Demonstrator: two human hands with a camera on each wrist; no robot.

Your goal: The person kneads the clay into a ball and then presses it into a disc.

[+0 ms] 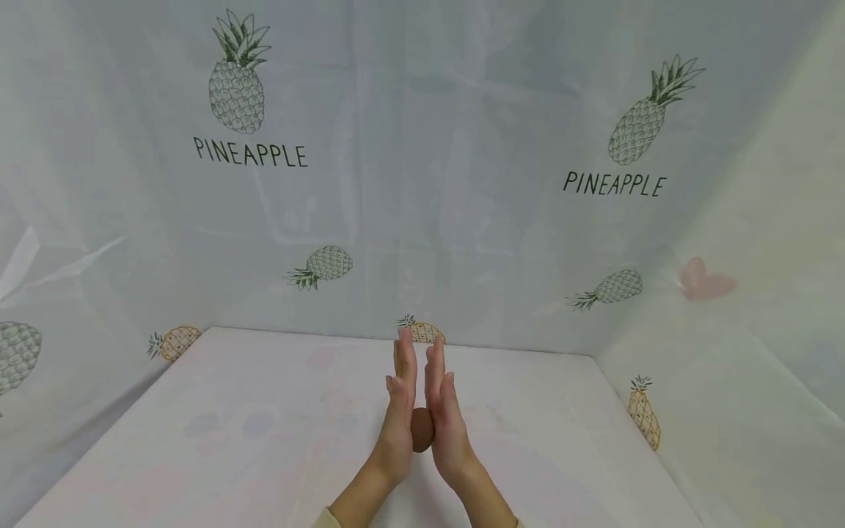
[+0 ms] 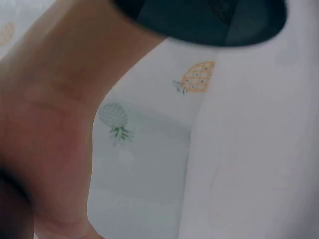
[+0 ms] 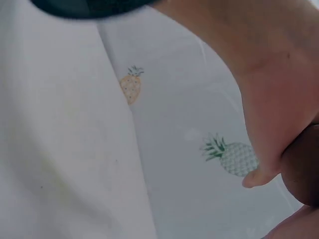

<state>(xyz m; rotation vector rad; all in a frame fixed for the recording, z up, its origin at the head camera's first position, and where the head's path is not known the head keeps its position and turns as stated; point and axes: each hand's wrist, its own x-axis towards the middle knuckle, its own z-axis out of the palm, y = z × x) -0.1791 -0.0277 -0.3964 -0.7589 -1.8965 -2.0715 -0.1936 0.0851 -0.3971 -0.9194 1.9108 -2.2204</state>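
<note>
In the head view a smooth brown ball [image 1: 422, 430] lies between two upright palms, low near the wrists. My left hand [image 1: 400, 411] presses on it from the left, fingers straight and pointing forward. From the other side my right hand [image 1: 446, 418] presses with its fingers likewise straight. A narrow gap runs between the two sets of fingers, and the palms cover the ball's sides. The right wrist view shows part of the brown ball [image 3: 301, 167] against a palm at the right edge. Only a dark piece of the ball [image 2: 14, 211] shows in the left wrist view's lower left corner.
Beneath the hands spreads a white table surface [image 1: 277, 425] with faint pastel prints. Pale sheeting [image 1: 422, 147] printed with pineapples stands behind it and along both sides. A dark teal rounded thing [image 2: 214, 22] crosses the top of the left wrist view.
</note>
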